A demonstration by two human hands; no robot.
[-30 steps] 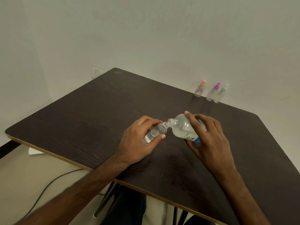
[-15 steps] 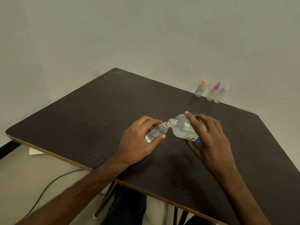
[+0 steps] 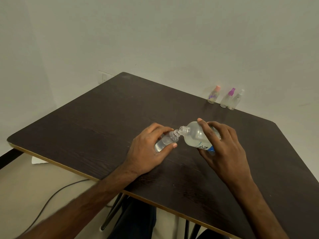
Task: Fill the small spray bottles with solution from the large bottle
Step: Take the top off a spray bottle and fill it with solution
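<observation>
A dark wood-grain table (image 3: 86, 128) with a pale edge strip stands in a corner of plain off-white walls (image 3: 155, 40); a socket (image 3: 104, 78) sits on the wall just past its far corner. Over the table's middle, the left hand (image 3: 146, 152) curls round a capless small bottle (image 3: 165, 141), tilted and partly filled with clear liquid. The right hand (image 3: 224, 149) grips the large bottle (image 3: 195, 135), tipped so that its open neck meets the small bottle's mouth. At the far edge by the wall stand three capped spray bottles: pink-topped (image 3: 214, 94), purple-topped (image 3: 227, 98) and clear-topped (image 3: 235, 100), the last two close together. Below, on the beige floor (image 3: 25, 178), lie a dark cable (image 3: 51, 200) and a white scrap (image 3: 38, 160).
</observation>
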